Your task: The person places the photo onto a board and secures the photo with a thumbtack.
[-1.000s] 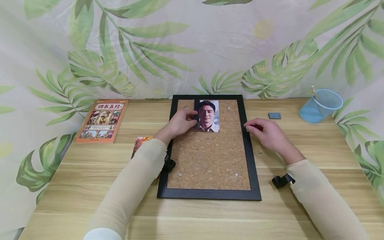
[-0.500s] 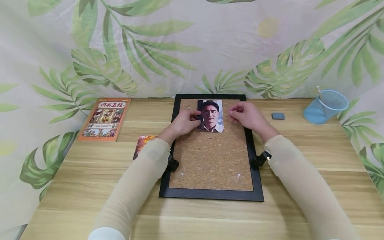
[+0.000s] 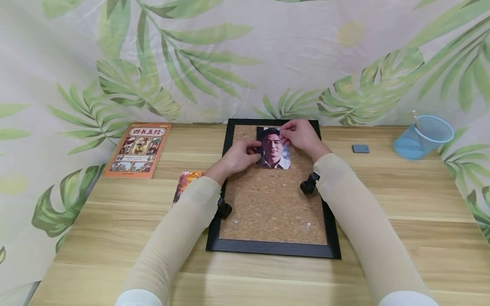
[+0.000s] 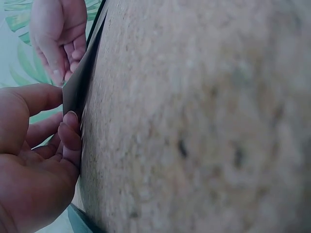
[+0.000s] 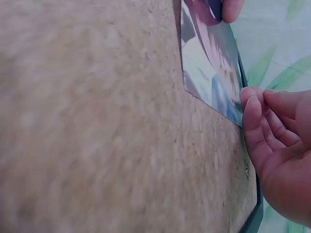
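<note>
A portrait photo (image 3: 274,154) lies over the upper part of a cork board (image 3: 273,199) with a black frame. The left hand (image 3: 240,156) pinches its left edge; the left wrist view shows that edge lifted off the cork between thumb and finger. At the upper right corner of the photo, the right hand (image 3: 301,135) has thumb and index finger pinched together. In the right wrist view, the right hand's fingertips (image 5: 251,110) overlap the photo's edge, and what they pinch is mostly hidden; I cannot tell its kind. Small shiny bits (image 3: 308,225) show near the board's lower corners.
An orange book (image 3: 138,151) lies at the back left of the wooden table (image 3: 390,195). A second, colourful picture (image 3: 187,182) is partly covered by the left sleeve. A small blue-grey block (image 3: 360,148) and a blue mesh cup (image 3: 413,142) holding a stick sit to the right.
The right hand has moved left and up from the board's right frame to the photo's upper right corner. The left hand keeps its grip on the photo's left edge.
</note>
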`<action>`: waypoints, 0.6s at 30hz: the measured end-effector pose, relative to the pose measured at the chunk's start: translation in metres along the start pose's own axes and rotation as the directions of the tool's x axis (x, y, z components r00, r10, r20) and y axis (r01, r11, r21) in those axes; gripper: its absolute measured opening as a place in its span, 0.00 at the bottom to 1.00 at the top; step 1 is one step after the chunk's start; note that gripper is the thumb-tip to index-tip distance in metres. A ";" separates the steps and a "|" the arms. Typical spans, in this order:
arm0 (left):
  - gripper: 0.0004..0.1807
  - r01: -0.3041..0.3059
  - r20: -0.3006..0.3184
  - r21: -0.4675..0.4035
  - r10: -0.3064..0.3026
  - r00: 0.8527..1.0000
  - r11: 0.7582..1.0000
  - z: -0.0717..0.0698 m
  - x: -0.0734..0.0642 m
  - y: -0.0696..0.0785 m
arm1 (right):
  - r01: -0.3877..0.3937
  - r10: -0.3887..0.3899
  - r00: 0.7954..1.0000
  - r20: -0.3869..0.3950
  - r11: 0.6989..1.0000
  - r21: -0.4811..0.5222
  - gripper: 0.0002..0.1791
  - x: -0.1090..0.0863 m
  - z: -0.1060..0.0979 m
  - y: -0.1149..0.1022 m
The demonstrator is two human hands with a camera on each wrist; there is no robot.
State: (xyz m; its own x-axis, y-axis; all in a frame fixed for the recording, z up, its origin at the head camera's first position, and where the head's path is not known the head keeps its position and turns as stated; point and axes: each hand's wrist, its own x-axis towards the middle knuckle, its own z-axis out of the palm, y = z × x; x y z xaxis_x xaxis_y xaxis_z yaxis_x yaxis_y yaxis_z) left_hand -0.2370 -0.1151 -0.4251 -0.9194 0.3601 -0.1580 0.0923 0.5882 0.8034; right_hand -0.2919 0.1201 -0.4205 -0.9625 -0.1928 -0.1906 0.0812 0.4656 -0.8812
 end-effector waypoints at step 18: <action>0.25 0.025 0.013 -0.013 -0.025 1.000 1.000 0.000 -0.001 0.002 | 0.009 -0.009 1.000 0.002 0.980 -0.198 0.11 0.034 0.016 -0.011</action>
State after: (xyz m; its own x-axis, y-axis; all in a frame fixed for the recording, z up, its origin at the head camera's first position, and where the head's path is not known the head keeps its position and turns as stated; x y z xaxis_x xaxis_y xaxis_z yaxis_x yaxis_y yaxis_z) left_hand -0.2361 -0.1140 -0.4240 -0.9166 0.3543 -0.1853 0.0640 0.5876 0.8066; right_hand -0.3212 0.0943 -0.4239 -0.9628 -0.1987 -0.1833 0.0193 0.6258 -0.7798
